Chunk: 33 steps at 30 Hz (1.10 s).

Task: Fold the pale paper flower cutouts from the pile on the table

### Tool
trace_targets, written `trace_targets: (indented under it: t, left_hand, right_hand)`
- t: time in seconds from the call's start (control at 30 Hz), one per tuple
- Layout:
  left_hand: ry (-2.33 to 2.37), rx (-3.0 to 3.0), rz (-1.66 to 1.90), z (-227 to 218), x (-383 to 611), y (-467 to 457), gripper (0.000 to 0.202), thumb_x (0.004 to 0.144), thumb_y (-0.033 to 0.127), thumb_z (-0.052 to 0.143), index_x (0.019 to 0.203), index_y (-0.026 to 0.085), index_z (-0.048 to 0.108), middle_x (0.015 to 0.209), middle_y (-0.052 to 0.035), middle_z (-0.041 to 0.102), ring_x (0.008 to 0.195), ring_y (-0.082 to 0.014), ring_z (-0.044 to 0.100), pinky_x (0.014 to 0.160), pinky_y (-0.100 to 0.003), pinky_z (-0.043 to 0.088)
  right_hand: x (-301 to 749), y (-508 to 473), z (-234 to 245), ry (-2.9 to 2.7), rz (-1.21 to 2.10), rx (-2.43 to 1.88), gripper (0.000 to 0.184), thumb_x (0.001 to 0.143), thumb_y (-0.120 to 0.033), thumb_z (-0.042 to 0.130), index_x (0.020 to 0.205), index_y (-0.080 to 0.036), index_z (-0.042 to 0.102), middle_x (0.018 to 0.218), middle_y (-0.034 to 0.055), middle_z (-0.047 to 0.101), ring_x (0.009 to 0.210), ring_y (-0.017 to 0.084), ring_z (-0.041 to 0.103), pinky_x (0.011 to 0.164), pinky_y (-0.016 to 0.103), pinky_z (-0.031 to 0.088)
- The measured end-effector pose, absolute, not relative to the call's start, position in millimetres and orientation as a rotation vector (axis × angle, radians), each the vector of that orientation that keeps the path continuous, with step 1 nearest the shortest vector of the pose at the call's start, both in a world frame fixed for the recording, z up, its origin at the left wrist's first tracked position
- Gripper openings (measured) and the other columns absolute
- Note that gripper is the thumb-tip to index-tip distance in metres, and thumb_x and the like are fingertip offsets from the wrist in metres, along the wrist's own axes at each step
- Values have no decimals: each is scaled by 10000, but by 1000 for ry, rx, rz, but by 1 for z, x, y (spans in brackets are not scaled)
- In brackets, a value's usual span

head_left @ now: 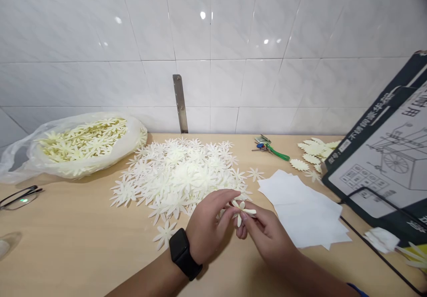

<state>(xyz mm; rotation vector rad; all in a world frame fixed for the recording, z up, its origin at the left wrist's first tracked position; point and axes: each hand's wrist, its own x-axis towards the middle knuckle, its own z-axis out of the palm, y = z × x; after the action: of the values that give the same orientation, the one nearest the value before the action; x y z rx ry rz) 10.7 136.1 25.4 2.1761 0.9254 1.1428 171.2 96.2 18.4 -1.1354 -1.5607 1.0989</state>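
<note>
2 hands, 1 little flower cut-out (243, 209). The left hand (208, 226) and the right hand (263, 232) both have their fingertips pinched together on it, left from the left side and right from below. It's held just above the wooden table (83, 239), right at the near edge of the big pile of white flower cut-outs (182, 177). The petals stick out between the fingers, so it's only partly visible. A black smartwatch (183, 252) sits on the left wrist.

The pile spreads across the middle of the table, with a few stray pieces lying loose around it. 1 of them is on the bare wood just left of the watch.

Far left is a clear plastic bag (83, 143) full of yellower flower pieces, open at the top. A pair of glasses (18, 197) lies in front of it near the table edge.

Just right of the hands are some white paper sheets (300, 208), fanned over each other. Behind them, near the wall, is a set of keys (270, 148) with a green tag, and beside that a small heap of leaf-shaped cut-outs (313, 152). A printed cardboard box (387, 154) leans in from the right, touching those leaves, with a crumpled tissue (382, 239) near its lower corner.

The white tiled wall (233, 43) behind has a metal strip (180, 103) fixed to it.
</note>
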Motion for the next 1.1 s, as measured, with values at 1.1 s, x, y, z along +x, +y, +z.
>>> trace_targets:
  t: [1.1]
  left_hand:
    - [921,1905,1037,34,9,141,243,934,174,413,939,172,656,860,-36,668,813,-153,595,763,-263,449]
  right_hand:
    - [188,108,22,-1323,1266,-1130,323,887,-477,578,817,-174,667,710,26,626,642,154,584,635,279,491]
